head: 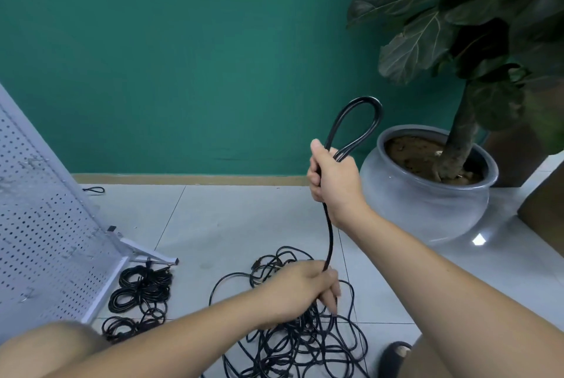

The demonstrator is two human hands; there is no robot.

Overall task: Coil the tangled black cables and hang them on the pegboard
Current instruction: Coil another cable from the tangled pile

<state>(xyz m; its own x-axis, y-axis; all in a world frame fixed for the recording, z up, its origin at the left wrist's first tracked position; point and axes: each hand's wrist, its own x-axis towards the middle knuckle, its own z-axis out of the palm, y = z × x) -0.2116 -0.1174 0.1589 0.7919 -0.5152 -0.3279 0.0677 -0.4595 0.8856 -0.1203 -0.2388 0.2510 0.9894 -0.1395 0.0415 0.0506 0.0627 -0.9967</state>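
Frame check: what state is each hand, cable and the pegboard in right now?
right hand, raised, gripping the black cable.
left hand, gripping the same cable lower down.
black cable, folded into a loop above the right fist.
tangled cables, loose heap on the floor.
pegboard, standing, no cable seen hung.
coiled cables, lying by the pegboard's base.

Looped black cable (329, 225) above tangled floor pile (305, 338).

Pegboard (45, 225) cut off at left edge; hooks (32, 161) on it blurred. Tangled cables (305, 344) run off bottom edge, part hidden under left hand (302, 289). Cable (330, 234) hidden inside right hand (332, 182) grip. Plant (488, 11) cropped top and right. Knee (52, 344) blurred.
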